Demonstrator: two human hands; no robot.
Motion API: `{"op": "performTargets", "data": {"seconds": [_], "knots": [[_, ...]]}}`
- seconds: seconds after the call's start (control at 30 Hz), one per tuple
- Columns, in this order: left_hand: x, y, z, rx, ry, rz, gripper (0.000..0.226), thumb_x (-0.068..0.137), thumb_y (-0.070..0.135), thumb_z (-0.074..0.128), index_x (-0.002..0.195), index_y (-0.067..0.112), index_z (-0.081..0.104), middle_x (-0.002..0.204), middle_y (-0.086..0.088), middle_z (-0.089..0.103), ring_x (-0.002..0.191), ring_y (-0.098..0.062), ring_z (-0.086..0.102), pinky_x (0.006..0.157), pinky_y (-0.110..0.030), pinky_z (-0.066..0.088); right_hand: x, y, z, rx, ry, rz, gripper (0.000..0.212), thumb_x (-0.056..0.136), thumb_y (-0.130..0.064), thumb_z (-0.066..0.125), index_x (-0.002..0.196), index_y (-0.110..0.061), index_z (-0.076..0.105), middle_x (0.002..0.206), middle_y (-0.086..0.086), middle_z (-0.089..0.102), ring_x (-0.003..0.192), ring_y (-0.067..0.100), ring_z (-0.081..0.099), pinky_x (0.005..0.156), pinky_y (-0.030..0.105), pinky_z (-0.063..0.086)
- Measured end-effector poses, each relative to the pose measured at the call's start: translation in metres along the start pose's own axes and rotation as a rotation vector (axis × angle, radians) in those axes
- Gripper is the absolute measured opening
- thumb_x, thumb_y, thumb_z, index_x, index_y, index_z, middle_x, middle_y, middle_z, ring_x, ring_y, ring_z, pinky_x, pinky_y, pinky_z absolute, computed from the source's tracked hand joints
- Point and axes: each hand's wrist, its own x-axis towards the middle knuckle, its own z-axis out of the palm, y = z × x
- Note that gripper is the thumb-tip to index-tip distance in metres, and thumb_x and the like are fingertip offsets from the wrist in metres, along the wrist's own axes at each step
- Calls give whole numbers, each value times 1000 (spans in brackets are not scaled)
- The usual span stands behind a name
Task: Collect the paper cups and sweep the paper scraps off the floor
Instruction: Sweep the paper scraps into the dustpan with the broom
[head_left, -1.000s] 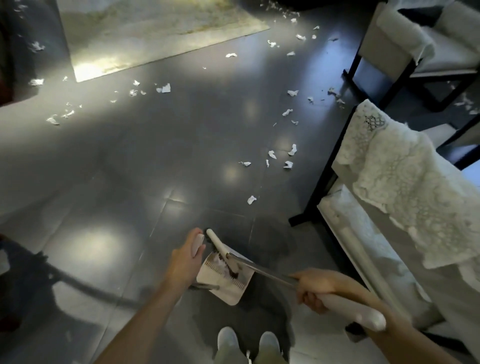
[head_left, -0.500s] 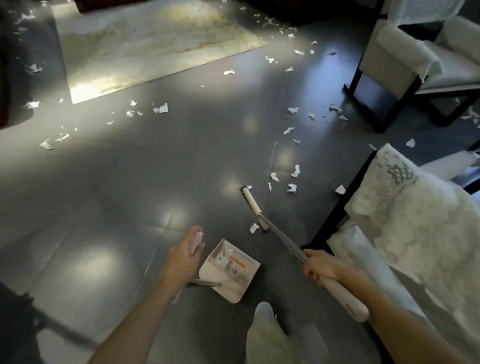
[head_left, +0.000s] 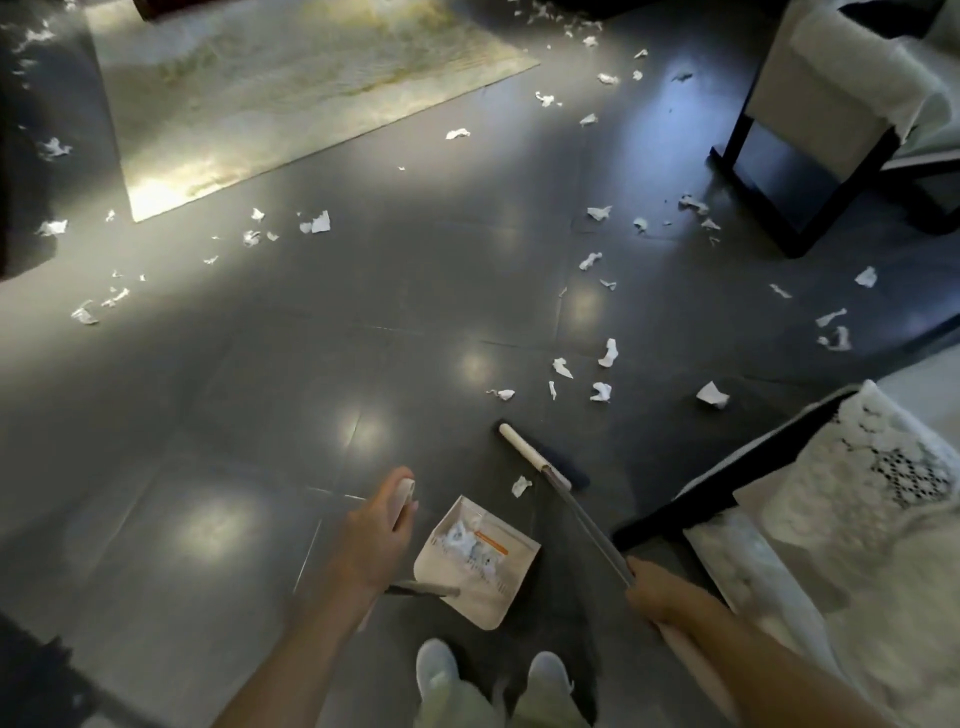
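Orange label on dustpan (head_left: 470, 566): print unreadable; no other text.

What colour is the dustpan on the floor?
White, with an orange stripe inside; the white plastic dustpan shows best in the head view.

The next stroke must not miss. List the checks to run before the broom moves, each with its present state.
1. Right hand grips the broom shaft: ok.
2. Left hand holds the dustpan handle: ok.
3. Nearest scrap lies between broom head and dustpan: ok.
4. Farther scraps on the near side of the broom head: not ok, they lie beyond it.
5. Dustpan sits flat on the floor: cannot tell.
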Motion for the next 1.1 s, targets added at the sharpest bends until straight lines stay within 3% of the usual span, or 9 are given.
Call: {"op": "performTargets", "data": {"seconds": [0.07, 0.13, 0.23, 0.37, 0.5, 0.6, 0.7, 0.93, 1.1], "knots": [[5, 6, 0, -31, -3, 6, 29, 93, 15, 56, 122, 17, 54, 93, 1, 58, 94, -30, 62, 70, -25, 34, -11, -11, 2, -52, -11, -14, 50, 91, -19, 51, 138, -8, 39, 140, 14, 47, 119, 26, 53, 77, 25, 48], [11, 13, -1, -55, 0, 69, 28, 93, 13, 56, 118, 26, 50, 99, 0, 59, 95, -27, 61, 74, -27, 37, -20, -17, 8, -107, -64, -3, 58, 91, -16, 49, 146, -11, 30, 144, 15, 43, 118, 27, 54, 88, 28, 47], [25, 13, -4, 14, -33, 179, 29, 94, 15, 55, 112, 33, 42, 100, -9, 63, 91, -32, 61, 72, -32, 41, -43, -27, 13, -76, -181, -5, 58, 83, -7, 45, 140, -17, 40, 117, 15, 60, 61, 18, 59, 55, 28, 52], [45, 8, -15, 23, -84, 243, 26, 95, 16, 53, 103, 35, 37, 91, -11, 63, 81, -34, 62, 68, -39, 46, -70, -40, 3, 0, -266, 1, 52, 87, -6, 47, 138, -17, 43, 78, 6, 58, 40, 9, 49, 42, 21, 45], [64, -2, -32, 20, -124, 262, 28, 94, 19, 55, 107, 38, 38, 84, -7, 63, 76, -30, 63, 64, -32, 41, -85, -60, -8, 81, -211, -3, 62, 84, -3, 45, 142, -24, 38, 60, 4, 55, 38, 10, 48, 44, 24, 45], [83, -2, -46, 4, -103, 284, 26, 92, 18, 57, 118, 19, 51, 92, -10, 67, 83, -34, 64, 67, -28, 38, -81, -83, -17, 148, -95, -17, 69, 83, -4, 45, 146, -29, 31, 65, 4, 57, 42, 10, 49, 46, 24, 48], [102, 0, -58, -16, -87, 302, 29, 92, 14, 58, 120, 10, 54, 96, -11, 67, 88, -34, 64, 69, -26, 37, -63, -102, -35, 227, 21, -49, 61, 82, -2, 46, 139, -23, 42, 61, 3, 54, 43, 11, 47, 44, 23, 45], [170, 15, -70, 24, -60, 283, 29, 92, 16, 57, 121, 13, 53, 85, 0, 57, 82, -32, 62, 66, -26, 35, -15, -118, -90, 476, 219, 51, 62, 84, -1, 52, 142, -21, 40, 70, 11, 58, 49, 14, 49, 45, 24, 47], [237, 30, -71, 59, -82, 310, 30, 90, 12, 60, 115, 26, 53, 96, -12, 66, 91, -37, 63, 71, -27, 35, 29, -111, -135, 526, 341, 152, 53, 87, -1, 51, 137, -18, 46, 79, 14, 60, 57, 19, 56, 46, 25, 47]]}}
